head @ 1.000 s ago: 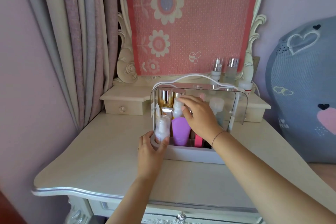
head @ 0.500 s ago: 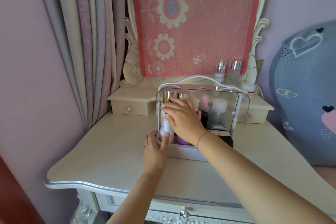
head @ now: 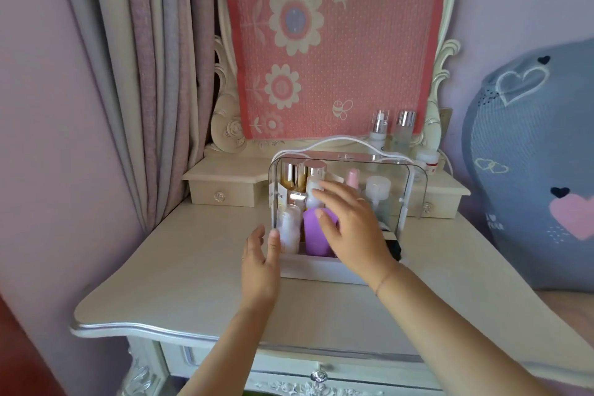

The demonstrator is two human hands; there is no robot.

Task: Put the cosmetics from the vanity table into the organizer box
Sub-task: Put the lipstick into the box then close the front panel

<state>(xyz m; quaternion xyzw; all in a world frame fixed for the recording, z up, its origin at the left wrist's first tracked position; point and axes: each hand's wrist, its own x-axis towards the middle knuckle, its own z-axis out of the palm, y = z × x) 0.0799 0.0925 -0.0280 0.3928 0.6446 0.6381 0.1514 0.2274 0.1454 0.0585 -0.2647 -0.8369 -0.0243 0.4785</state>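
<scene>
The organizer box (head: 316, 270), white with a clear front cover and a white handle, stands in the middle of the vanity table (head: 193, 273). Inside it stand a purple bottle (head: 313, 239), a small white bottle (head: 289, 228), gold-capped bottles (head: 293, 175) and several others. My left hand (head: 260, 262) rests open against the box's left front corner. My right hand (head: 348, 228) hovers in front of the bottles with fingers spread, holding nothing. Two clear bottles (head: 390, 130) and a white jar (head: 427, 159) stand on the shelf behind the box.
A pink flowered cloth (head: 321, 42) covers the mirror. Curtains (head: 144, 74) hang at the left. A blue heart-patterned cushion (head: 533, 164) sits at the right. Small drawers (head: 221, 191) flank the box at the back.
My right hand has let go of the bottles and pulled back with its fingers spread. My left hand stays at the box's left corner, fingers loosened. The view has shifted a little.
</scene>
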